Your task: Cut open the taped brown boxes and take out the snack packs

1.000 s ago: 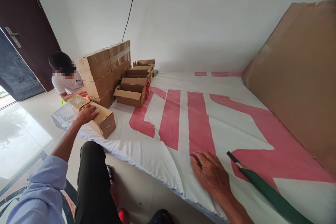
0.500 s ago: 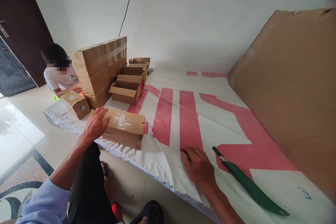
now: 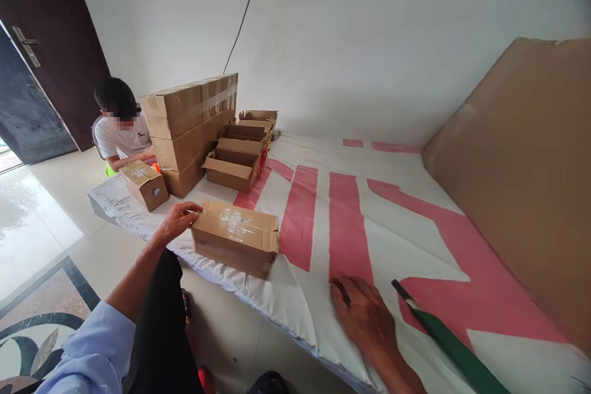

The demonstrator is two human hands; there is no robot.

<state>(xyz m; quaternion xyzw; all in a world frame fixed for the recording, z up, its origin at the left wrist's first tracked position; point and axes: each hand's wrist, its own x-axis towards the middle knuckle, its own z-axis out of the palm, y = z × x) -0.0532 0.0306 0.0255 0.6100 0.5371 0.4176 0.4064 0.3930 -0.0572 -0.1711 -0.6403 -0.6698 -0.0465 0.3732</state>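
Observation:
My left hand [image 3: 181, 220] is at the left end of a taped cardboard box [image 3: 236, 231], its bent fingers gripping the box's upper edge. The box lies near the front edge of the bed-like surface [image 3: 263, 160], which is spread with a white and red cloth. To the right, my right hand [image 3: 362, 314] rests on the cloth with its fingers curled. A small dark piece shows between thumb and forefinger, too little to name. Beyond that hand lies a dark green, long-handled tool [image 3: 455, 345] with a narrow black tip, cut off by the picture's lower edge.
Behind the left hand are another taped box [image 3: 145, 184] and a tall stack of closed cartons [image 3: 180, 129]. Open boxes [image 3: 231, 166] stand in a row beside them. A person [image 3: 122, 129] sits behind the stack. A large cardboard sheet [image 3: 517, 178] leans at right.
The view has shifted, so most things appear farther right. The cardboard box has slid slightly right, and my left hand has moved from over its top to its left end. My right hand stays put.

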